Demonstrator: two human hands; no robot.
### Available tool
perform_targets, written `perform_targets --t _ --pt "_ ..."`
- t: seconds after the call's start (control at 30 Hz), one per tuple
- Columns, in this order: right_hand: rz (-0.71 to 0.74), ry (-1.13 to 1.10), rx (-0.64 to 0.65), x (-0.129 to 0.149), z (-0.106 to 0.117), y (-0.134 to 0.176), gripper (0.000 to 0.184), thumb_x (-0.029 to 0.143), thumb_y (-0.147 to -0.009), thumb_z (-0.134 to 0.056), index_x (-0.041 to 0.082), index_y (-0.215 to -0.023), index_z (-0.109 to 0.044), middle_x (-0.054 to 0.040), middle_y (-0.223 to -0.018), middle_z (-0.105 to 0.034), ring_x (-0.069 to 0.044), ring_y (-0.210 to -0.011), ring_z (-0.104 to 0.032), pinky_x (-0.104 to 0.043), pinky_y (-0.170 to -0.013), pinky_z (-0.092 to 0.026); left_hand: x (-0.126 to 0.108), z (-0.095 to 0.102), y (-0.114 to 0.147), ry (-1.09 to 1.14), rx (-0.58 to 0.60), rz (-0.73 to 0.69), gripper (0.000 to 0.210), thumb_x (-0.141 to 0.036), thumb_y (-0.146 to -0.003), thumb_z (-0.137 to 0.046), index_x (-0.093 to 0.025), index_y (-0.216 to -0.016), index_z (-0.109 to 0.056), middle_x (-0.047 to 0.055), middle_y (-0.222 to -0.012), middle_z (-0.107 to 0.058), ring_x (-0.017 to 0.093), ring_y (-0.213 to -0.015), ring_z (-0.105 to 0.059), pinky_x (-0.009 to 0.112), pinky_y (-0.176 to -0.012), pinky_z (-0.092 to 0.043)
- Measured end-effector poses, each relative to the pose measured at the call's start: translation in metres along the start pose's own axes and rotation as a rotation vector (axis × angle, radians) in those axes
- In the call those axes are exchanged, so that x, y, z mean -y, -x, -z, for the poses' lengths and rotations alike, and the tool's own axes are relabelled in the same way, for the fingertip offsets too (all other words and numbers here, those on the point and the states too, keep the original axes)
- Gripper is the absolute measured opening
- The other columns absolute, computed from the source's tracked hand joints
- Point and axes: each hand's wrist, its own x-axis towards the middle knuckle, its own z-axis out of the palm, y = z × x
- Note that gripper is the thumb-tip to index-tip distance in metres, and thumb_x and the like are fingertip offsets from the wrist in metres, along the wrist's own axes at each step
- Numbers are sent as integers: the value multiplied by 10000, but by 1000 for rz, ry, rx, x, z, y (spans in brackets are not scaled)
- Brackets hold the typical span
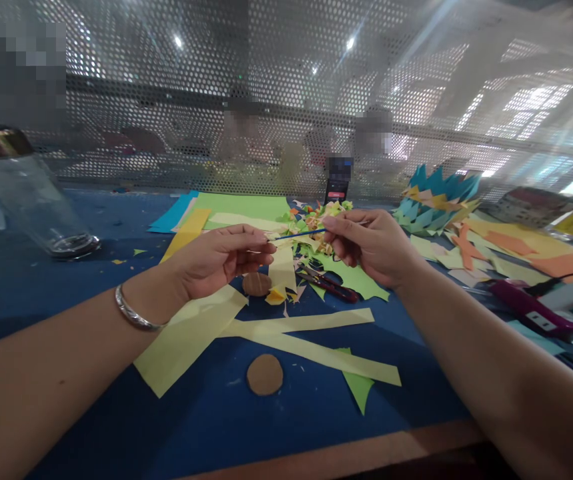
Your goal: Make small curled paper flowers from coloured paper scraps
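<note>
A thin blue stick [300, 235] is stretched level between my two hands above the table. My right hand [373, 243] pinches its right end between thumb and fingertips. At the stick's left end, where a small pale bit shows, the fingertips of my left hand [223, 257] are pressed together. Below the hands lie dark-handled scissors [333, 287] and a round cardboard disc [257, 285]. A second cardboard disc [265, 375] lies nearer the front edge. Pale yellow paper strips [316, 322] and a wider pale yellow sheet [191, 340] spread between them.
Behind the hands are a heap of paper scraps [316, 220], green sheets [246, 207] and a phone [337, 190]. A glass jar [31, 200] stands left. To the right are a spiky paper crown [439, 200], orange paper [511, 243] and a purple power strip [531, 307].
</note>
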Motion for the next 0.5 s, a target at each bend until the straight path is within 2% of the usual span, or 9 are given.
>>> perform_targets --t 0.13,0.3,0.5 --pt "22 2 -17 -1 1 0 343 452 -825 -766 155 -663 -707 11 -492 -575 -69 -382 -495 -179 -340 -334 2 3 -2 -23 -40 -10 90 -253 -850 -725 -171 -885 -711 51 -979 -762 172 -865 -699 281 -745 -515" --pt "26 14 -40 -1 2 -1 343 459 -816 -771 154 -670 -714 7 -495 -578 -74 -384 -494 -188 -342 -330 5 6 -6 -74 -96 -12 139 -279 -801 -781 -176 -879 -731 59 -1036 -741 144 -815 -681 253 -677 -501" --pt "-13 75 -91 -1 7 -4 392 512 -761 -800 150 -649 -700 9 -477 -566 -65 -367 -460 -192 -347 -332 7 9 -11 -134 -158 -66 146 -290 -797 -785 -148 -784 -754 70 -908 -718 91 -696 -603 217 -617 -462"
